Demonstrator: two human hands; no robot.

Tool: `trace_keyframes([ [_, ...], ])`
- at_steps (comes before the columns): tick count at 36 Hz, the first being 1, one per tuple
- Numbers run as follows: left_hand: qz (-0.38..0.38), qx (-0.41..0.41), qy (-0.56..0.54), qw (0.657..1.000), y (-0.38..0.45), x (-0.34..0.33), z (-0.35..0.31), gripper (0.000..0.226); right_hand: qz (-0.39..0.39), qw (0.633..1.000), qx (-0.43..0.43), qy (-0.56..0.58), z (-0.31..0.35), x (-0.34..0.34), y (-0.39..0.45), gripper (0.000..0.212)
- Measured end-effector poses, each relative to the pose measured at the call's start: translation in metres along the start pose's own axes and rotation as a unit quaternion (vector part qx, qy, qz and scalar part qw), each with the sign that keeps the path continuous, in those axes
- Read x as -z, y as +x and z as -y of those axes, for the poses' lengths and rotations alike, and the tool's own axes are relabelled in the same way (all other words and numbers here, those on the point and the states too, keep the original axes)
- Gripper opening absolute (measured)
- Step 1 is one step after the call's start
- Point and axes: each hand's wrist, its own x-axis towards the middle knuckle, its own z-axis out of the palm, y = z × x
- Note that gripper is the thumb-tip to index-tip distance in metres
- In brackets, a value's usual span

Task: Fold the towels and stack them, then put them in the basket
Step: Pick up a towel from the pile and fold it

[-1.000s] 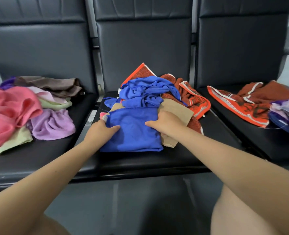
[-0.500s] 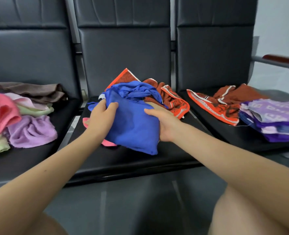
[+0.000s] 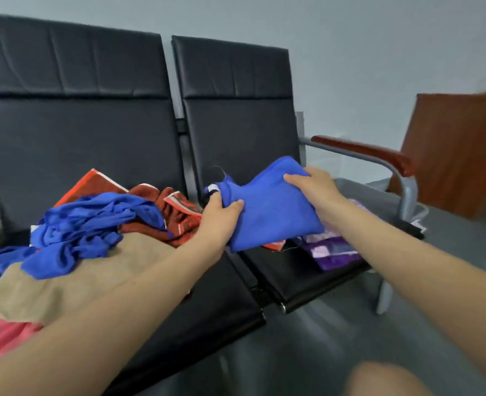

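Blue folded towel [image 3: 270, 212] hangs in the air between your hands, above the right-hand seat [image 3: 290, 270] and the purple stack [image 3: 333, 250]. Your left hand [image 3: 217, 220] grips its left edge, thumb on top. Your right hand [image 3: 316, 187] holds the upper right corner, fingers curled over it. Both arms reach forward, slanting to the right. Loose towels [image 3: 87, 224] lie heaped on the middle seat.
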Motion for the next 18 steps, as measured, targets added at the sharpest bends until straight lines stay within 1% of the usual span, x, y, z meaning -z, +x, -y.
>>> trace_keyframes([
  [2, 0.037, 0.026, -0.039, 0.998, 0.013, -0.035, -0.006, 0.026, -0.034, 0.999, 0.002, -0.039, -0.006, 0.032, 0.024, 0.023],
  [3, 0.063, 0.030, -0.057, 0.996, 0.024, -0.066, -0.010, 0.026, -0.059, 0.995, 0.003, -0.078, -0.010, 0.060, 0.040, 0.020],
  [4, 0.079, 0.046, -0.057, 0.994, 0.025, -0.075, -0.007, 0.026, -0.065, 0.990, 0.003, -0.124, -0.018, 0.068, 0.046, 0.019],
  [5, 0.105, 0.054, -0.059, 0.991, 0.030, -0.092, -0.003, 0.026, -0.075, 0.979, -0.012, -0.187, -0.024, 0.081, 0.051, 0.028],
  [7, 0.157, 0.084, -0.047, 0.983, 0.028, -0.118, 0.009, 0.020, -0.093, 0.930, -0.039, -0.353, -0.041, 0.093, 0.050, 0.059],
  [8, 0.175, 0.097, -0.023, 0.979, 0.026, -0.129, 0.016, 0.016, -0.102, 0.911, -0.032, -0.397, -0.052, 0.094, 0.048, 0.068],
  [9, 0.176, 0.091, 0.009, 0.980, 0.027, -0.139, 0.025, 0.016, -0.095, 0.907, -0.012, -0.410, -0.062, 0.092, 0.041, 0.069],
  [10, 0.154, 0.074, 0.051, 0.984, 0.029, -0.139, 0.032, 0.022, -0.071, 0.914, 0.024, -0.400, -0.069, 0.085, 0.034, 0.066],
  [11, 0.124, 0.059, 0.079, 0.987, 0.032, -0.140, 0.041, 0.027, -0.037, 0.922, 0.052, -0.381, -0.076, 0.079, 0.023, 0.062],
  [12, 0.099, 0.053, 0.085, 0.990, 0.035, -0.137, 0.046, 0.028, 0.001, 0.925, 0.073, -0.374, -0.082, 0.072, 0.014, 0.060],
  [13, 0.080, 0.043, 0.091, 0.992, 0.039, -0.134, 0.053, 0.028, 0.037, 0.915, 0.079, -0.395, -0.087, 0.064, 0.003, 0.064],
  [14, 0.063, 0.033, 0.109, 0.991, 0.039, -0.126, 0.057, 0.027, 0.063, 0.894, 0.088, -0.434, -0.093, 0.056, -0.007, 0.077],
  [15, 0.046, 0.020, 0.126, 0.991, 0.040, -0.117, 0.061, 0.026, 0.078, 0.869, 0.101, -0.478, -0.096, 0.051, -0.015, 0.093],
  [16, 0.032, 0.010, 0.139, 0.990, 0.040, -0.108, 0.067, 0.025, 0.083, 0.852, 0.110, -0.506, -0.104, 0.048, -0.019, 0.105],
  [17, 0.021, -0.001, 0.153, 0.988, 0.040, -0.098, 0.072, 0.023, 0.074, 0.847, 0.113, -0.514, -0.109, 0.047, -0.022, 0.111],
  [18, 0.013, -0.009, 0.173, 0.985, 0.039, -0.089, 0.077, 0.022, 0.058, 0.852, 0.114, -0.507, -0.116, 0.048, -0.021, 0.112],
])
